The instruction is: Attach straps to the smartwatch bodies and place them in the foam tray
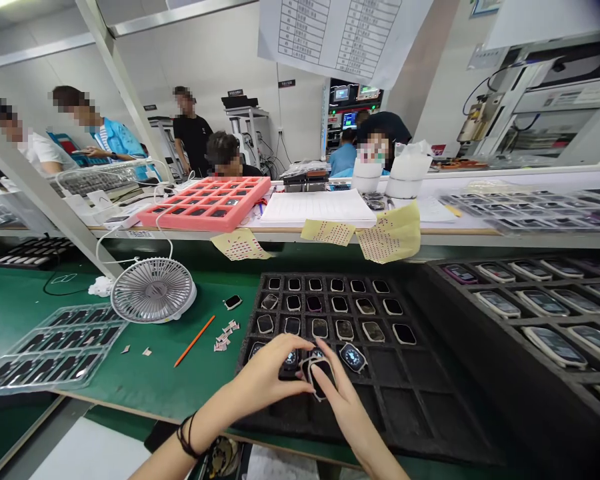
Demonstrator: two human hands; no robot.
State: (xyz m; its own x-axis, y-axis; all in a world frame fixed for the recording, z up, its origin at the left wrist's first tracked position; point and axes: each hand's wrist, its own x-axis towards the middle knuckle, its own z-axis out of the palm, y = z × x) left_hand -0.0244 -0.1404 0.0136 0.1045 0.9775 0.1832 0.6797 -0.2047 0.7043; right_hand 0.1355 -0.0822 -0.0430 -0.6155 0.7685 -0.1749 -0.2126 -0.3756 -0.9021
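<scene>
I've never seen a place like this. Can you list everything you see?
foam tray: 1, black, under the hands
mat: 1, green, left of the foam tray
watch-shaped units: many, black, in the foam tray's pockets
held unit: 1, black, pale rim, between the hands
loose unit: 1, black, on the mat
desk fan: 1, white, left of the foam tray
pencil: 1, orange, on the mat
plastic tray: 1, clear, at the mat's left
device tray: 1, black, right of the foam tray
pink tray: 1, pink, on the shelf behind
yellow sheets: 3, yellow, hanging from the shelf
co-workers: about six, in the background
left hand: 1, at the held unit, black wrist bands
right hand: 1, fingers on the held unit
</scene>
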